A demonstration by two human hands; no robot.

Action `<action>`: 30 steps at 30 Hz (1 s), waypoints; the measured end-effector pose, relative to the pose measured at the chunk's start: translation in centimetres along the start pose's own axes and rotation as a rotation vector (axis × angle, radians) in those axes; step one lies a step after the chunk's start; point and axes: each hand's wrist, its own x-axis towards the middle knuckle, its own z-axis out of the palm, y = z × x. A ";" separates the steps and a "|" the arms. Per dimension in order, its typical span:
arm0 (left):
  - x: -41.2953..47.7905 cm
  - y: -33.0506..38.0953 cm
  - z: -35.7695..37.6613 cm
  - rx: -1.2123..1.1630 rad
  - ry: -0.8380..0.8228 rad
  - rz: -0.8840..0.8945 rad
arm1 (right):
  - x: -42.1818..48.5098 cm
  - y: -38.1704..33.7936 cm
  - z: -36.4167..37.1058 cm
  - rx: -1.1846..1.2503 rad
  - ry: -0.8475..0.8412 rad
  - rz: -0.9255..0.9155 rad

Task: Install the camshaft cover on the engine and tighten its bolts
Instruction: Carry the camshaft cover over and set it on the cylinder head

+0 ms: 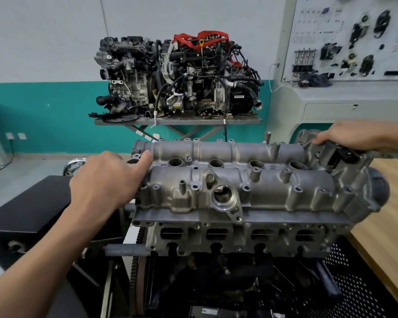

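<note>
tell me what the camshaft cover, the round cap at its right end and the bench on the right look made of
Camshaft cover: looks like cast aluminium, judging by its dull grey, slightly grainy, unpainted surface with moulded ribs and bosses.
Round cap: dark and matte with a ribbed edge, probably plastic, though blur leaves it open.
Bench: pale wood or wood-look laminate, judging by the light grain lines; which one is unclear.

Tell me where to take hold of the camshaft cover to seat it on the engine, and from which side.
Grip the camshaft cover at its two short ends, coming in from the sides, as the left hand and right hand do now. It is long and lies level across the engine, so a grip at each end likely keeps it from tipping and leaves the bolt holes along the top clear.
</note>
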 end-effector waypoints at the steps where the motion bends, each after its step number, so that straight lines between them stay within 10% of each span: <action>1: -0.1 0.0 -0.1 -0.002 -0.003 0.002 | -0.1 0.1 0.0 0.016 0.009 0.001; 30: 0.5 -0.7 0.6 0.068 -0.021 -0.144 | -0.4 -0.6 -3.2 0.080 -0.080 0.002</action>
